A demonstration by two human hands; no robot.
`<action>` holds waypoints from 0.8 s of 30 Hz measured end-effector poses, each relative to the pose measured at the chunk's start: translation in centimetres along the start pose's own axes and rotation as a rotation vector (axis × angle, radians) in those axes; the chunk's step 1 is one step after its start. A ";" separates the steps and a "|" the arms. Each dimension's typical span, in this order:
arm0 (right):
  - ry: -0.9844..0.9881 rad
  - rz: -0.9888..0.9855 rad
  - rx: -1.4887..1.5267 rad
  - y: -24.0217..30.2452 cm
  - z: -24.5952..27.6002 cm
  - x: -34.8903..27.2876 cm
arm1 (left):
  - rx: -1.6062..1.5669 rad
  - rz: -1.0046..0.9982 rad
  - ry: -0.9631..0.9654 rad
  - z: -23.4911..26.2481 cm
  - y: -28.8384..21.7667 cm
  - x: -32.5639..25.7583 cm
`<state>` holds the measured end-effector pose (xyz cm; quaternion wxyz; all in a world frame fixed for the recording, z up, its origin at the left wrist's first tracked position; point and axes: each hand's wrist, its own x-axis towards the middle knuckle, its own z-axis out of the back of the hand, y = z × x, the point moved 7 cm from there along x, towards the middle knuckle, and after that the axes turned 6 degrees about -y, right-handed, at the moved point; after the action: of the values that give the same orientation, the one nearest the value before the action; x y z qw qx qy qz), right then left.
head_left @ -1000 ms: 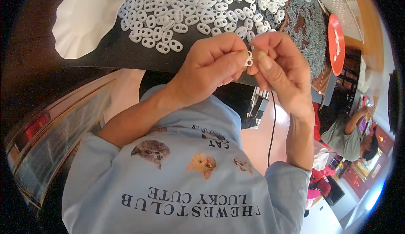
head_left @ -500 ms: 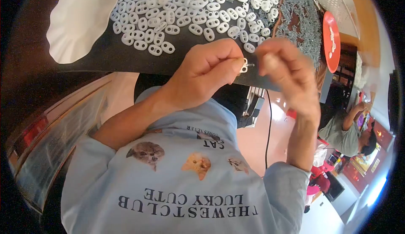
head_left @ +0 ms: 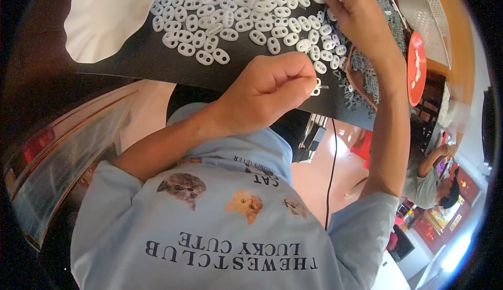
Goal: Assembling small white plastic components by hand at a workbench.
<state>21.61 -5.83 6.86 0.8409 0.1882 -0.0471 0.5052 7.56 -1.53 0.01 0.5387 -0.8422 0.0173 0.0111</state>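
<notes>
Small white piece with holes (head_left: 316, 90): one, at the thumb-side tip of the left hand (head_left: 272, 86), partly covered by the fingers; a short, thin grey coil shows at its right edge.

Left hand: thumb and curled fingers pinched on that piece, just above the near edge of the black table (head_left: 152, 66).

Right hand (head_left: 356, 15): beyond the left hand and to its right, reaching over the far right of the spread pieces; fingers bent, tips at a white piece; whether they grip it, cannot be told.

White two-holed oval pieces (head_left: 243, 25): many, loose and overlapping, beyond the left hand and leftward of the right; the nearest lie just beyond the left knuckles.

Grey heap of fine small parts (head_left: 362, 65): beneath and beside the right wrist, bordered by a brown strip (head_left: 358, 80).

White wavy-edged tray (head_left: 105, 18): well to the left of both hands.

Red dish (head_left: 414, 90): right of the right forearm, a few white pieces in it.

White perforated container (head_left: 422, 12): right of the right hand.

Black cable (head_left: 331, 175): below the table edge, between the forearms.

Another person (head_left: 425, 188): in the background, beyond the right forearm.
</notes>
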 end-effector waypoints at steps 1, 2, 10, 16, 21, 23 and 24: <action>-0.018 0.023 0.000 -0.3 0.1 0.3 | 0.007 -0.007 0.011 -0.1 -0.1 0.0; -0.036 0.044 -0.001 -0.4 0.2 0.4 | 0.013 -0.014 0.022 -0.1 -0.1 0.1; 0.079 0.017 -0.003 0.0 -0.4 0.9 | 0.032 -0.058 0.043 0.2 0.4 0.1; 0.163 -0.075 0.021 -0.7 -0.9 1.2 | 0.041 -0.074 0.036 0.2 0.1 0.1; 0.082 0.062 -0.009 -0.4 -0.8 1.1 | 0.046 -0.082 0.032 0.1 0.0 0.1; 0.101 -0.228 0.171 0.3 -0.6 1.7 | 0.038 -0.074 0.028 0.2 0.1 0.2; 0.119 -0.516 0.348 -0.2 -0.8 1.1 | 0.038 -0.072 0.027 0.3 0.2 0.2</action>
<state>22.21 -4.71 6.42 0.8979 0.3050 0.1383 0.2857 7.72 -1.39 -0.32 0.5546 -0.8319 -0.0057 -0.0199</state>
